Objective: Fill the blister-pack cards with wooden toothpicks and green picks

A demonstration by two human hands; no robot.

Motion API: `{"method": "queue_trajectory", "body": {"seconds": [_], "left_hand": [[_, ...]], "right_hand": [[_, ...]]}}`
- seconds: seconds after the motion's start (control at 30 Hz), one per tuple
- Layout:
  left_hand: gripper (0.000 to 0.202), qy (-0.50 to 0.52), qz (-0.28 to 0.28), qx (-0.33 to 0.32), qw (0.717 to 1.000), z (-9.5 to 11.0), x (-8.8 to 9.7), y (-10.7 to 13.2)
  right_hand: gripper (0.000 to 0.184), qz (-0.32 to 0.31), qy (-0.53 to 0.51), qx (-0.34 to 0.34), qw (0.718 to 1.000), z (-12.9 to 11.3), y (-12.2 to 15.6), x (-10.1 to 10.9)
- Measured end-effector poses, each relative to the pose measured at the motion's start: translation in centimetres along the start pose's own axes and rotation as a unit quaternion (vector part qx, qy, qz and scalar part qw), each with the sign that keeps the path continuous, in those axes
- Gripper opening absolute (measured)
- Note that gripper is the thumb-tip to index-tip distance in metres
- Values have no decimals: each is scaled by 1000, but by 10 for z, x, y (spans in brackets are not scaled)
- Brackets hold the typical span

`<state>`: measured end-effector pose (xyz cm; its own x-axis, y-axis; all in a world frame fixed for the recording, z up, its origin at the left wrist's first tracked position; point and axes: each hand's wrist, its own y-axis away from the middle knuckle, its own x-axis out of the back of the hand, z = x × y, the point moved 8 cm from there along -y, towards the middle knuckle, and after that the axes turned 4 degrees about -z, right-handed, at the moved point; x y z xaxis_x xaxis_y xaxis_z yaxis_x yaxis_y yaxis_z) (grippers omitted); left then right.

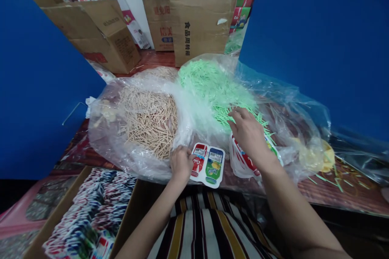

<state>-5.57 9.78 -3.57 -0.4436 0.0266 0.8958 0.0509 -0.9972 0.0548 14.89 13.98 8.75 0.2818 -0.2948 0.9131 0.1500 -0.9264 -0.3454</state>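
Observation:
My left hand (181, 162) is closed on the left edge of a small white twin packet (208, 164) printed with a red bottle and a green bottle, held at the table's near edge. My right hand (247, 131) reaches into a heap of green plastic sticks (217, 85) lying in an open clear bag, its fingers curled and pinching among the sticks; what they hold is too small to make out. Left of it a heap of wooden toothpicks (150, 119) lies in another clear bag. A stack of similar packets (243, 162) stands under my right wrist.
A cardboard box (88, 214) full of finished packets sits at lower left. More cardboard boxes (200, 24) stand at the back of the table. A yellow bag (316, 156) and loose green sticks lie at right. Blue masked areas flank both sides.

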Motion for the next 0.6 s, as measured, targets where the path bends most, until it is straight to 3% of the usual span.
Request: {"method": "queue_trajectory", "body": {"seconds": [0.1, 0.17, 0.37, 0.5, 0.6], "left_hand": [[11, 25, 9, -11, 1000, -1, 1, 2], [14, 32, 13, -19, 999, -1, 4, 4], [22, 49, 61, -71, 994, 6, 21, 13], [17, 164, 91, -73, 980, 12, 34, 18], [19, 287, 62, -43, 955, 13, 34, 21]], "right_hand": [[21, 17, -91, 66, 993, -21, 15, -10], [22, -8, -126, 93, 988, -37, 27, -23], [24, -103, -106, 126, 981, -63, 38, -62], [20, -73, -172, 160, 969, -69, 36, -59], [18, -50, -223, 178, 957, -73, 34, -51]]}}
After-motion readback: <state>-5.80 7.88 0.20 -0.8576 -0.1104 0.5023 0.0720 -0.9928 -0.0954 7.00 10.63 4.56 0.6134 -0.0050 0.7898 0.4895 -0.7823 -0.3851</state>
